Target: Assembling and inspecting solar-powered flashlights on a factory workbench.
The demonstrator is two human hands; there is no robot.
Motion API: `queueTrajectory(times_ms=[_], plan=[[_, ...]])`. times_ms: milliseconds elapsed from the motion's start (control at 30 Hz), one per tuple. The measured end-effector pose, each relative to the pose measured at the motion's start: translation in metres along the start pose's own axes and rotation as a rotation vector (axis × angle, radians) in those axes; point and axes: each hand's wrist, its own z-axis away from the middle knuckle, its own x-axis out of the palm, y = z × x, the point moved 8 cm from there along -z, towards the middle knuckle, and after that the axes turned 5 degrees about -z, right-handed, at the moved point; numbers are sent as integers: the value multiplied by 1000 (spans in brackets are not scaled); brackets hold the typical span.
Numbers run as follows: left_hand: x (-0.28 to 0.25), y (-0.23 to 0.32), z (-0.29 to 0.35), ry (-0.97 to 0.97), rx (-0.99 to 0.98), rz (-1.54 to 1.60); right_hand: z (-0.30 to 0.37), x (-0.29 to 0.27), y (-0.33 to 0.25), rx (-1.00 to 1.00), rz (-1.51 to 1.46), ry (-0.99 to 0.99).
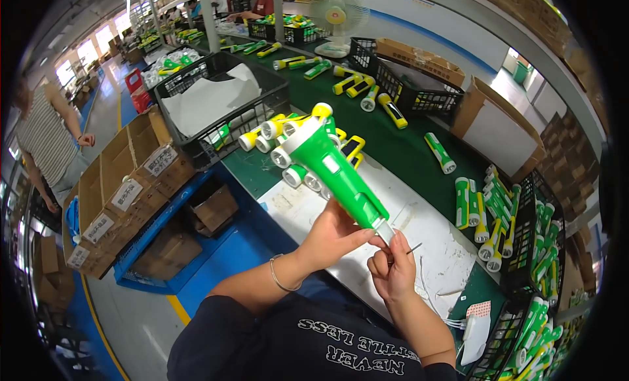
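A large green flashlight [339, 181] with a white head rim is held up at a tilt over the white work sheet, its head pointing to the far left. My left hand [331, 233] is closed round its tail end. Pinched in my right hand [395, 269] is a pale grey-white piece [384, 231] at the flashlight's tail; I cannot tell whether it is part of the flashlight. A thin dark tip sticks out beside my right fingers. Behind the held flashlight lies a heap of green and yellow flashlights [268, 135], partly hidden by it.
Black crates [246, 109] stand at the left and right. More flashlights [488, 210] lie along the green table [406, 142]. A white device with cables [475, 335] sits near right. Cardboard boxes [124, 184] rest on a blue rack. A person [52, 129] stands far left.
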Motion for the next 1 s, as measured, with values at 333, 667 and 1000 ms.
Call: queueTrajectory(times_ms=[333,667,1000], plan=[[-62,8,27,365,-98,371,-6,30,41,100,349,-54],[-280,141,143,1012,402,430,21,-16,90,323,347,-26],[-289,216,218,1180,772,245,30,-17,115,470,315,-23]])
